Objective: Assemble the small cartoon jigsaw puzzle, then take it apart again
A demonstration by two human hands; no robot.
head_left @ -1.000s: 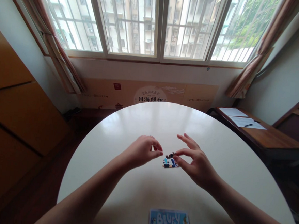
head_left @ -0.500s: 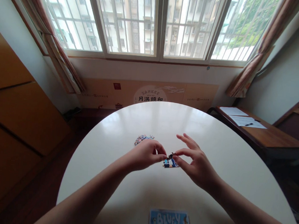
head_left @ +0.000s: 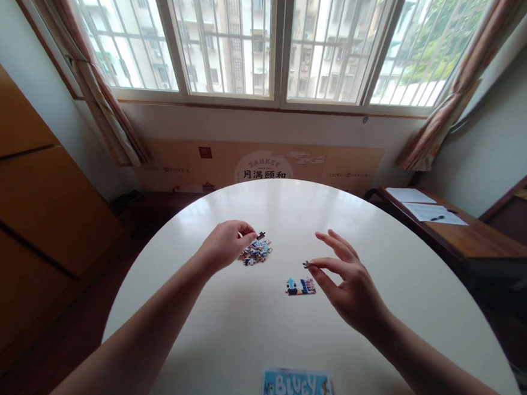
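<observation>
Pinched in my left hand (head_left: 229,243) is a dark puzzle piece (head_left: 261,236), held just over the far side of a heap of loose puzzle pieces (head_left: 256,255). My right hand (head_left: 346,281) grips another small puzzle piece (head_left: 306,264) between thumb and forefinger, its other fingers stretched out. Below that piece, a small joined section of puzzle (head_left: 301,286) in blue, black and pinkish colours lies flat on the table. The pictures on both held pieces are too small to make out.
The round white table (head_left: 217,339) bears a blue card lettered "Bluey" (head_left: 298,394) near its front. Beyond the table, a wooden desk (head_left: 490,240) with papers (head_left: 434,213) and a pen stands at right. An orange-brown cabinet (head_left: 22,229) is at left.
My left hand has moved left and away from my right hand to the heap, carrying a dark piece. My right hand has shifted slightly up, and the joined section shows more fully.
</observation>
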